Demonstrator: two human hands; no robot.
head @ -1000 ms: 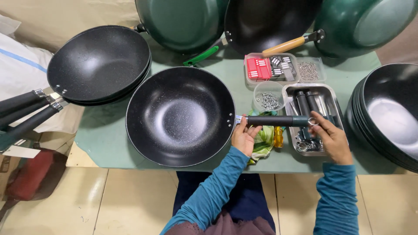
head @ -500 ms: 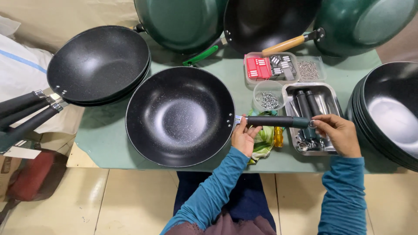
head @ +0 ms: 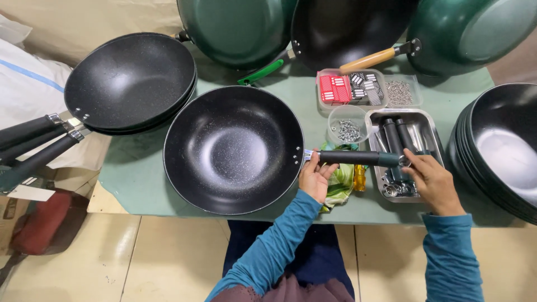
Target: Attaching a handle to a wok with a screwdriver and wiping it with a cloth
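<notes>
Head view: the black wok (head: 234,150) sits mid-desk (head: 140,184), its dark handle (head: 358,157) already seated against the rim bracket, though fastening looks unfinished. Left hand (head: 315,178) fingers close around the handle's near-wok end; right hand (head: 432,183) fingers pinch its far tip. Compared with a second ago, the right hand has slid further right, to the tip

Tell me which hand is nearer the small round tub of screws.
Left. The left hand grips the pan handle just below the round tub of screws; the right hand is farther right, over the metal tray.
</notes>
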